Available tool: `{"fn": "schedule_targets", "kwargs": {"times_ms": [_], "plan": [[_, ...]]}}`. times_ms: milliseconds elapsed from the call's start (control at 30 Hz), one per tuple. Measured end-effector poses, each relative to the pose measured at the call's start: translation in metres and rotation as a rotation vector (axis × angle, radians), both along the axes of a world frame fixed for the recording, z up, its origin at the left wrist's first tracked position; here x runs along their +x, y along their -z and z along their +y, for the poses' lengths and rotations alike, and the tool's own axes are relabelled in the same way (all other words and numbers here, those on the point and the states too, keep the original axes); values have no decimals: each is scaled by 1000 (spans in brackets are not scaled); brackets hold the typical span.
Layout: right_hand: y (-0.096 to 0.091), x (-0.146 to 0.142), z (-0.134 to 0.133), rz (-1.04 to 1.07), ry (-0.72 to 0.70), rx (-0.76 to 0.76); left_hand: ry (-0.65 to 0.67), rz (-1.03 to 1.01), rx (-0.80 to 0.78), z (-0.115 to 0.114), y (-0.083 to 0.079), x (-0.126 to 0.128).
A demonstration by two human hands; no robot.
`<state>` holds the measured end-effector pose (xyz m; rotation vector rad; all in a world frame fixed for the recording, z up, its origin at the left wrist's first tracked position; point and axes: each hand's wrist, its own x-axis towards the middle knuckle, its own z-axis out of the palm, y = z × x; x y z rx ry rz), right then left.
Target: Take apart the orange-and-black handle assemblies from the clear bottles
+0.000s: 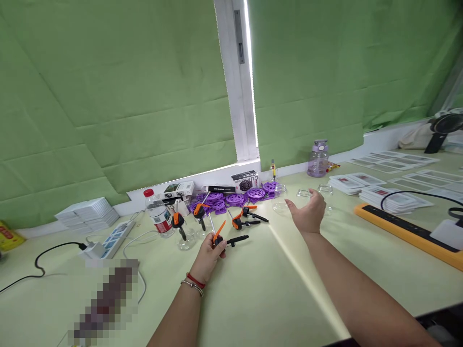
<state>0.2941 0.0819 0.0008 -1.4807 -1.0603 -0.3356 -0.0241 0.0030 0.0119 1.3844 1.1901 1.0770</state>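
Note:
My left hand point(210, 253) is closed around a black sprayer head point(219, 239) with an orange lever and a pale tube pointing up. Two similar sprayer heads point(238, 223) point(249, 212) lie just beyond it. To the left, a clear glass bottle point(185, 242) has another black-and-orange head point(177, 222) at its top, with a further such head point(200, 212) behind. My right hand point(308, 214) is raised among clear glass bottles point(326, 195), thumb and fingers apart. A glass rim point(303, 193) shows between them; whether they touch it, I cannot tell.
Purple wheel-shaped parts point(235, 199) and small boxes point(246, 181) line the window ledge. A red-capped water bottle point(158, 214) and a power strip point(117, 239) stand left. At right are a lilac bottle point(318, 161), printed cards point(383, 198) and an orange-and-black power strip point(405, 234).

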Motion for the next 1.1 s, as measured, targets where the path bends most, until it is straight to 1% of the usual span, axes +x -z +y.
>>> {"fn": "schedule_targets", "kwargs": {"times_ms": [67,133,233,333,400,533,700,833,1100], "plan": [[10,11,7,42,33,-44,11,-3,-3,1,3,-2],[19,16,12,89,34,-108,16,-2,-4,2,6,-3],[27,19,16,136,37,-189,20,-2,-2,2,7,-4],[28,20,16,172,59,-281,24,-4,-10,2,6,-4],[27,20,16,176,81,-383,28,4,-14,1,6,-4],[26,20,14,116,147,-598,51,20,-13,1,5,-5],[24,17,10,95,193,-754,57,34,-19,1,5,-5],[23,17,7,135,180,-813,68,41,-7,0,5,-5],[19,16,6,224,137,-809,72,42,-6,0,4,-5]]}}
